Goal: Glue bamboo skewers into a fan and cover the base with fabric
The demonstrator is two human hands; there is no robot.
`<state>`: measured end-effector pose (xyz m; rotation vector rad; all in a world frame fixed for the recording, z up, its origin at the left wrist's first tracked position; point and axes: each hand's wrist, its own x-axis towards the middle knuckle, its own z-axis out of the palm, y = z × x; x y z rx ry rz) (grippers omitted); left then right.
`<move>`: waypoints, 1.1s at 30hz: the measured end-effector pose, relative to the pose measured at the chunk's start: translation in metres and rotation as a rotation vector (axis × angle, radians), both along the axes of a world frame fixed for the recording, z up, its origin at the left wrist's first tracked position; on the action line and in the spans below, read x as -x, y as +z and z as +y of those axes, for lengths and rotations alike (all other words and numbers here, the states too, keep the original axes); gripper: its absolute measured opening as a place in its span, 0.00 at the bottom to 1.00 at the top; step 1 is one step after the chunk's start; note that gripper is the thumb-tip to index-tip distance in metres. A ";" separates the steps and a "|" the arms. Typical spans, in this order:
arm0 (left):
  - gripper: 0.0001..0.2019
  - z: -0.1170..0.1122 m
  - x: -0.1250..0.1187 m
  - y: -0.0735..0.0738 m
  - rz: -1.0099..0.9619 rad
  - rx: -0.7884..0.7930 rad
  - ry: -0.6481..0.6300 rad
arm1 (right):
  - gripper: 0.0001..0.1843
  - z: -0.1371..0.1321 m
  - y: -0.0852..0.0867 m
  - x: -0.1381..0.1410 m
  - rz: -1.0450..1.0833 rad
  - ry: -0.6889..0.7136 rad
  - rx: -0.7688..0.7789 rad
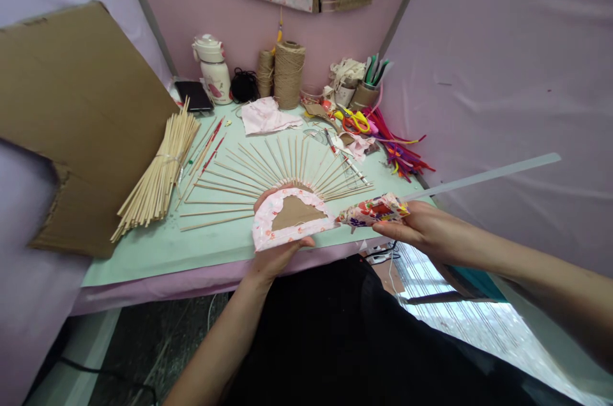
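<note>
My left hand (282,259) holds up a half-round cardboard piece (294,213), its border wrapped in pink flowered fabric with a ragged inner edge. The thumb is at the lower edge, and other fingers are partly hidden behind it. My right hand (407,227) is wrapped around a glue gun (376,210) covered in colourful patterned material. A long translucent glue stick (488,176) juts from its back. The gun's tip is at or very near the piece's right corner; I cannot tell whether they touch. Behind the piece, thin wooden sticks (230,187) fan out over the table.
A bundle of sticks (160,170) and a large cardboard sheet (81,119) stand left. Along the back are a bottle (214,71), a phone (194,96), twine spools (289,74) and a pink cloth (269,116). Scissors (354,120) and pipe cleaners (400,147) lie right.
</note>
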<state>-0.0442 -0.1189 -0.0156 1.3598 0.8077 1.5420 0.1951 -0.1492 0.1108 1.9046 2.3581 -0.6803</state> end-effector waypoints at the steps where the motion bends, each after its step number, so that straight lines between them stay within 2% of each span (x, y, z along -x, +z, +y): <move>1: 0.45 0.000 0.000 -0.001 0.005 0.003 0.005 | 0.36 0.000 0.000 0.000 -0.003 0.004 -0.004; 11: 0.43 0.001 0.003 -0.006 0.012 0.018 0.021 | 0.37 0.001 0.002 -0.004 -0.010 0.006 -0.025; 15: 0.44 0.002 0.003 -0.012 0.000 0.020 0.048 | 0.29 0.007 -0.003 -0.019 0.050 0.007 -0.011; 17: 0.45 0.002 0.004 -0.013 -0.002 0.016 0.063 | 0.25 0.014 -0.013 -0.035 0.049 -0.036 -0.088; 19: 0.45 0.003 0.008 -0.012 0.012 0.020 0.077 | 0.24 0.023 -0.030 -0.056 -0.055 -0.140 -0.200; 21: 0.43 0.006 0.016 -0.005 0.040 0.017 0.088 | 0.23 0.032 -0.052 -0.079 -0.221 -0.248 -0.243; 23: 0.43 0.011 0.028 0.007 0.089 -0.022 0.118 | 0.24 0.038 -0.075 -0.101 -0.375 -0.415 -0.246; 25: 0.46 0.020 0.041 0.024 0.212 -0.096 0.177 | 0.25 0.041 -0.096 -0.117 -0.446 -0.488 -0.241; 27: 0.47 0.031 0.049 0.043 0.434 -0.144 0.197 | 0.25 0.042 -0.113 -0.129 -0.461 -0.467 -0.252; 30: 0.43 0.046 0.045 0.068 0.903 -0.158 0.116 | 0.22 0.042 -0.131 -0.139 -0.464 -0.401 -0.304; 33: 0.39 0.059 0.025 0.082 1.352 -0.112 0.007 | 0.23 0.043 -0.139 -0.142 -0.479 -0.364 -0.380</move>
